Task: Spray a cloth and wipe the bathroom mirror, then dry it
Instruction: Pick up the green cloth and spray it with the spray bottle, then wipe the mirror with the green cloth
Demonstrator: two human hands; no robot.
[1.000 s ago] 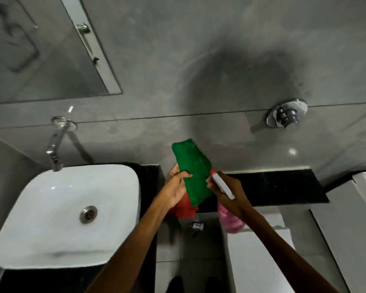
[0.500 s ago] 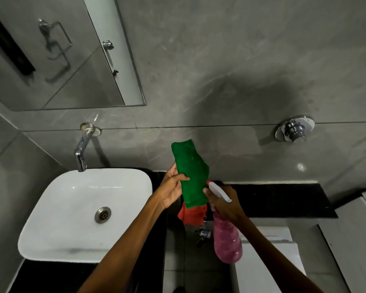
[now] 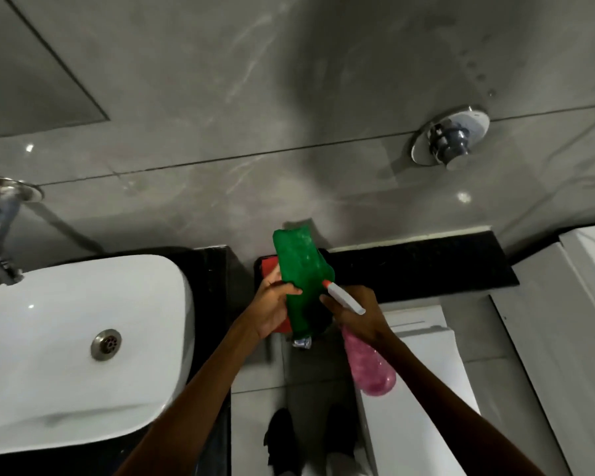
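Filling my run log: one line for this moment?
phase: spraying | left hand: holds green cloth | right hand: pink spray bottle aimed at cloth

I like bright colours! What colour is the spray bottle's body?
Pink, see-through looking; the spray bottle hangs from the right hand. The head view shows it best.

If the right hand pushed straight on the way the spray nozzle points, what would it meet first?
Most likely the green cloth held up by the left hand; the right hand aims the spray bottle nozzle almost against it, though depth is unclear.
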